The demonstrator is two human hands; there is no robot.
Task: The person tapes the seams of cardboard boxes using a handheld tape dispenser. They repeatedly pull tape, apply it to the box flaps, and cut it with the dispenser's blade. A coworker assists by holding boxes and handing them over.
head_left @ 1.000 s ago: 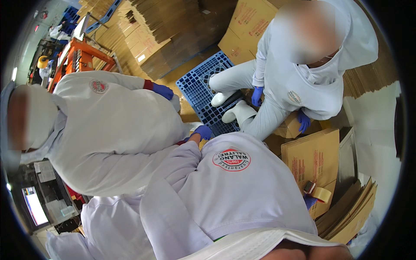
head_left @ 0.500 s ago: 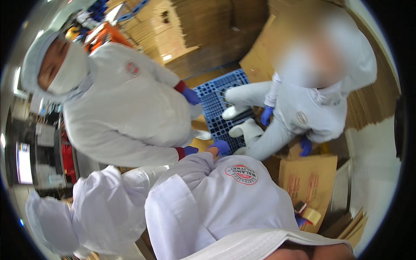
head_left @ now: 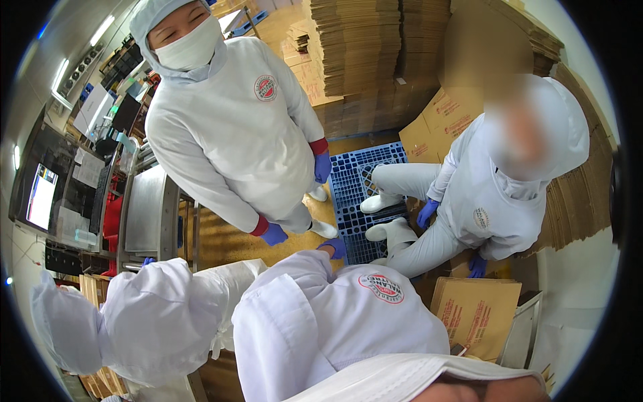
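My left hand (head_left: 333, 248), in a blue glove, is in front of my white coat (head_left: 362, 315), near the edge of the blue plastic pallet (head_left: 345, 191). I cannot make out its fingers, and nothing shows in it. My right hand is hidden beyond my coat. A small edge of a pale and dark thing (head_left: 459, 350) shows beside the coat, against a stack of flat brown cartons (head_left: 479, 315); its kind cannot be told.
A masked co-worker (head_left: 228, 120) stands ahead on the left. Another co-worker (head_left: 482, 181) sits to the right, boots on the pallet. A third (head_left: 147, 315) bends at my left. Tall stacks of flat cardboard (head_left: 358, 53) stand behind. A screen (head_left: 41, 197) and metal table (head_left: 144, 208) are left.
The view has shifted, showing more of the left side. The standing co-worker appears more upright. The cream and red thing beside my right glove has mostly gone from sight, the glove wholly.
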